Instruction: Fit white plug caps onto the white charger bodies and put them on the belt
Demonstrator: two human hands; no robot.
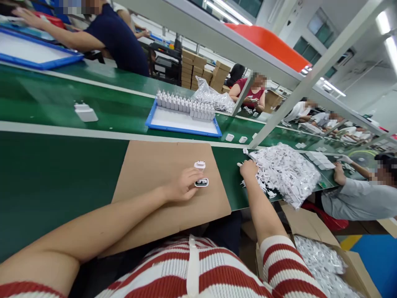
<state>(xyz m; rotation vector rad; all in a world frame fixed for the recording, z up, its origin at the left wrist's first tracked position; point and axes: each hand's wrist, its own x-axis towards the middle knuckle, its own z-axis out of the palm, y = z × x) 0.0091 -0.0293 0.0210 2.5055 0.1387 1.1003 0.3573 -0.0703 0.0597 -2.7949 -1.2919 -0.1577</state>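
Observation:
My left hand is closed around a white charger housing above the cardboard sheet; its open end faces me and shows dark parts inside. Just behind it is a white plug piece with two pins. My right hand is at the left edge of a heap of small white plug parts, its fingers curled downward. A small white bit shows by those fingertips, but what they hold is hidden.
Cardboard covers the bench before me. Beyond, a blue-rimmed tray holds rows of white chargers, and a single charger lies on the green belt. A plastic bag of parts lies right. A slanted post rises nearby; co-workers sit around.

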